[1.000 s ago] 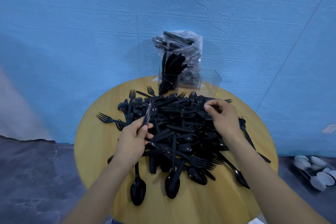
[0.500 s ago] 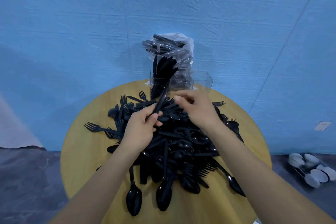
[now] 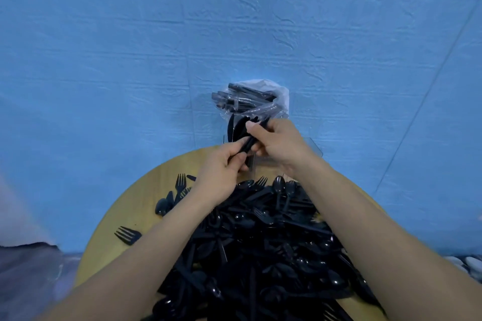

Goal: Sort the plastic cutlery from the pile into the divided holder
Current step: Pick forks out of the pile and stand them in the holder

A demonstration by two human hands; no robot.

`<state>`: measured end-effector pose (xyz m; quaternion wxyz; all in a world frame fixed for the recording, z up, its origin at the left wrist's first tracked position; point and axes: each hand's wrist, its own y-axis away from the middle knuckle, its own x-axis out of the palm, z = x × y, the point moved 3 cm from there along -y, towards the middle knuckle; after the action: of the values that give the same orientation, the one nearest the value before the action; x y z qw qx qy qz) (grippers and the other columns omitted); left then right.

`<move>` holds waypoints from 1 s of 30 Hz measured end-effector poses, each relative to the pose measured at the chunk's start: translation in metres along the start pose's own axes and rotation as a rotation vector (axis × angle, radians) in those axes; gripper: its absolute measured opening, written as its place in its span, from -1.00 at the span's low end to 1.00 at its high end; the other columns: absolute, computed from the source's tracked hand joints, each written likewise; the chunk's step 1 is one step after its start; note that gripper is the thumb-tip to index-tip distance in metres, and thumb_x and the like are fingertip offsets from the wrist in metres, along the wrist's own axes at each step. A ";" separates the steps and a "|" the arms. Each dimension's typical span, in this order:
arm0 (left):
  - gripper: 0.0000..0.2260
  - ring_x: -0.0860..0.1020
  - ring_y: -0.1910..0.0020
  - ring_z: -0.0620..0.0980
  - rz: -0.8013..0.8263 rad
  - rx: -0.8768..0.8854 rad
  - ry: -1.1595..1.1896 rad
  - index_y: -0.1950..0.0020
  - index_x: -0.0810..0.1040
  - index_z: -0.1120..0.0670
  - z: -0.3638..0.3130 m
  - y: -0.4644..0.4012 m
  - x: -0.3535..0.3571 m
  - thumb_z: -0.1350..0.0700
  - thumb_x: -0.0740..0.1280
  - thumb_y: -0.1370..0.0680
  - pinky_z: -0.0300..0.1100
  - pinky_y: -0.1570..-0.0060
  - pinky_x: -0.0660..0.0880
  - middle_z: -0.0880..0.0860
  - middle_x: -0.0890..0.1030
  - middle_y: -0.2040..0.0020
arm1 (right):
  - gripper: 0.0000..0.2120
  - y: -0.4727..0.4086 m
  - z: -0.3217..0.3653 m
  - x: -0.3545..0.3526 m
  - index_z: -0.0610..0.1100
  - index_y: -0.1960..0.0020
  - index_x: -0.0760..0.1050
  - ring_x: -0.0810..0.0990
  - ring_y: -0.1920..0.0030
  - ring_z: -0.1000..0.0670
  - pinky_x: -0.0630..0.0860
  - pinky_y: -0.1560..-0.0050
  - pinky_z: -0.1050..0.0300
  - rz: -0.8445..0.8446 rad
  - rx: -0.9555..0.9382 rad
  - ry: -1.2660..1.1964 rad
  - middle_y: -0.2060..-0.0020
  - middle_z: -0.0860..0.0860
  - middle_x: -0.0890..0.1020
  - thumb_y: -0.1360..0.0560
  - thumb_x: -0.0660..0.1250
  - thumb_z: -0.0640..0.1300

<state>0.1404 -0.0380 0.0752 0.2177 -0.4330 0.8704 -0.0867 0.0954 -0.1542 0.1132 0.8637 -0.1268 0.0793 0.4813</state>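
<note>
Both hands gripped one black plastic utensil (image 3: 249,141); its type could not be told. The left hand (image 3: 221,172) pinched its lower end, and the right hand (image 3: 279,142) curled around its upper part. Just behind the grip stood the clear divided holder (image 3: 314,147), partly hidden, with black cutlery upright inside. Below the grip lay the pile of black forks and spoons (image 3: 260,242) on the round wooden table (image 3: 130,216).

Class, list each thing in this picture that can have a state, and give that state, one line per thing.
left hand: grips a black utensil by its lower end.
right hand: pinches the same utensil higher up.
black utensil: lifted, tilted, in front of the holder.
clear divided holder: upright; left compartment has black cutlery standing in it.
cutlery pile: heaped, unsorted, on the round table.
plastic bag: behind the holder, holding wrapped cutlery.
</note>
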 end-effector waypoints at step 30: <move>-0.65 0.42 -0.26 -0.02 0.120 0.082 -0.615 -0.37 0.40 0.11 0.061 -0.038 -0.020 0.21 0.24 -0.58 -0.44 -0.09 0.21 0.01 0.42 -0.33 | -0.59 -0.054 -0.041 0.028 -0.07 -0.43 0.30 0.28 -0.26 -0.13 0.07 -0.08 0.00 -0.269 -0.464 1.163 -0.31 0.05 0.43 -0.63 0.04 0.05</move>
<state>0.2060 -0.0426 0.0398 0.4929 -0.3774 0.7836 0.0262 0.1555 -0.1711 0.0742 0.6825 -0.5598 0.4121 0.2258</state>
